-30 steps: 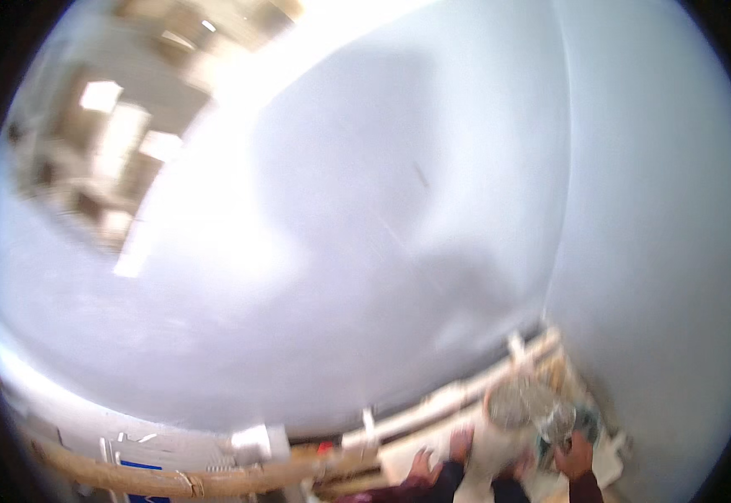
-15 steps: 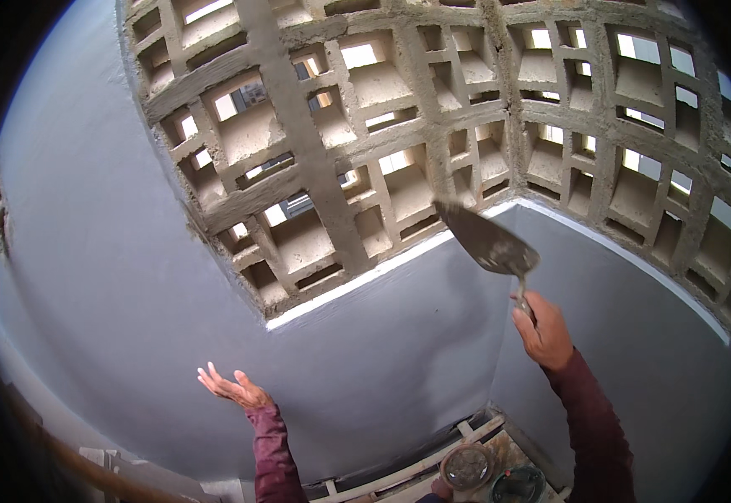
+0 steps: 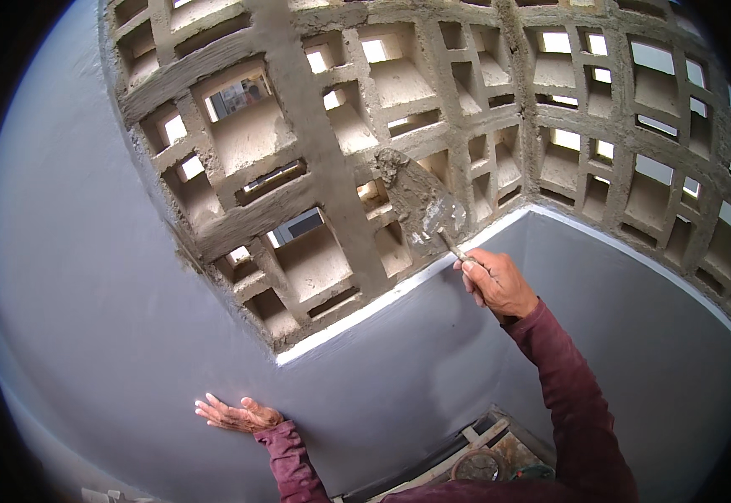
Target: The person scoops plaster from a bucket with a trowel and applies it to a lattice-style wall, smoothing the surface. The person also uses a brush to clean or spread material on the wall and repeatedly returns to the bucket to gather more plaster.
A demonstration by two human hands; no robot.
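My right hand is wrapped round the handle of a pointed trowel. Grey mortar clings to the blade, thickest at its tip, and a paler smear shows near the handle. The blade is raised in front of the pierced concrete block screen, covering some of its openings; I cannot tell whether it touches the blocks. Lower left, my left hand has its fingers stretched out against or close to the smooth grey wall, holding nothing.
A white ledge runs along the screen's bottom edge and turns at the corner to the right. Below, by my right sleeve, a round bucket and a second dark container stand on wooden boards, partly hidden by my arm.
The trowel has moved left, and its blade has turned so that the mortar shows. My right hand has followed it up and left. My left hand has shifted slightly lower, its fingers flatter.
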